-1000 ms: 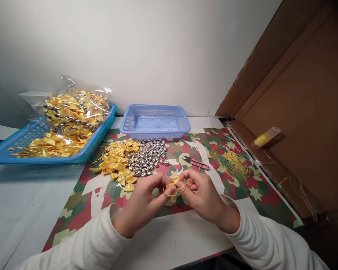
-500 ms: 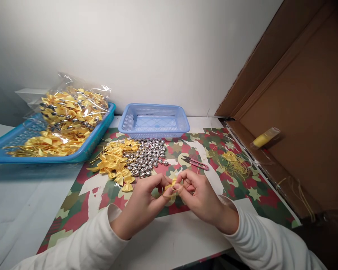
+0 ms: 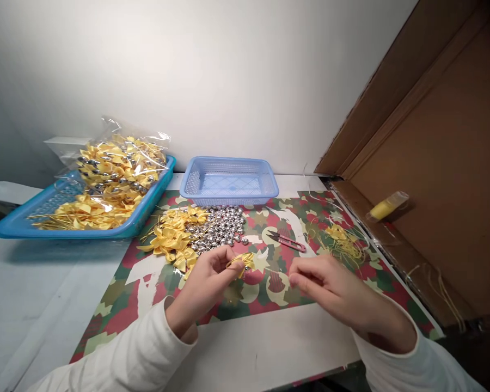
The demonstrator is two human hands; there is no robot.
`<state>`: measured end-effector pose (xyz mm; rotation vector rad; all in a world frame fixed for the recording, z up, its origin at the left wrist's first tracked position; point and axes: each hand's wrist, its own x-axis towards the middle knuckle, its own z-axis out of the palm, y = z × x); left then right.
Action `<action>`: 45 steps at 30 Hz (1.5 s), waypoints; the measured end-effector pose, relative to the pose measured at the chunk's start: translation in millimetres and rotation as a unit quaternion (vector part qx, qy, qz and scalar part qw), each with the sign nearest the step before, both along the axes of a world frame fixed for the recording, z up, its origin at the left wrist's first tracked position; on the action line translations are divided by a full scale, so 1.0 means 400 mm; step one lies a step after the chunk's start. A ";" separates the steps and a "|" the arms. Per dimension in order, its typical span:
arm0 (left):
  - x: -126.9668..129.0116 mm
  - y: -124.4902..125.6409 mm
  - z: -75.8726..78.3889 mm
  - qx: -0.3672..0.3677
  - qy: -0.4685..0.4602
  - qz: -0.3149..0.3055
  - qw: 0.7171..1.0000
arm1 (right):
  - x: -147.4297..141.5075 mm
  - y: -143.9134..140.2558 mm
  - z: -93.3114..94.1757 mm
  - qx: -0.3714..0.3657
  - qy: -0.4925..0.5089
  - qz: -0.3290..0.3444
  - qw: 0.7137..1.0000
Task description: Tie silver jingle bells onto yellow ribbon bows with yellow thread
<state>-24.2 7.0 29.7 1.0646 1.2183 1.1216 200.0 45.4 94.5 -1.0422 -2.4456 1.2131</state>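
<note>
One yellow bow (image 3: pixel 248 261) is pinched in the left hand (image 3: pixel 209 280), the right hand (image 3: pixel 335 287) with grip pressed together.

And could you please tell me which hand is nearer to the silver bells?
Left. The left hand is just on the near side of the silver bells; the right hand is farther off, to their right.

Table (image 3: pixel 32 305) (white), camouflage sheet (image 3: pixel 265 296), light-blue basket (image 3: pixel 228 200)

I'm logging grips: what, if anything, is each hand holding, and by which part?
The left hand pinches a yellow ribbon bow by the end nearest the palm. Whether the right hand holds anything cannot be told.
</note>
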 end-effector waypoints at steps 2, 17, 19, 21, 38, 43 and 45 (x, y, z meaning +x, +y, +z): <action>-0.001 -0.001 0.003 0.007 -0.018 0.006 1.000 | -0.009 -0.021 -0.010 0.011 0.022 0.034 0.999; -0.023 -0.014 0.006 0.067 -0.101 -0.010 0.993 | -0.010 0.042 -0.141 -0.131 0.024 0.019 0.991; -0.024 -0.014 0.017 0.083 -0.081 -0.002 0.993 | -0.005 0.065 -0.144 -0.068 0.017 -0.024 0.997; -0.025 -0.013 0.029 0.102 -0.057 0.012 0.993 | 0.004 0.077 -0.138 -0.008 0.000 -0.078 0.997; -0.043 -0.029 0.068 0.212 0.067 0.069 0.973 | -0.249 -0.120 -0.172 -0.639 0.492 -0.154 0.571; -0.072 -0.036 0.087 0.134 -0.077 0.075 0.985 | -0.153 0.026 -0.100 -0.465 0.596 -0.286 0.589; -0.083 -0.032 0.088 0.107 -0.163 0.100 0.976 | -0.071 0.066 -0.071 -0.350 0.579 -0.289 0.677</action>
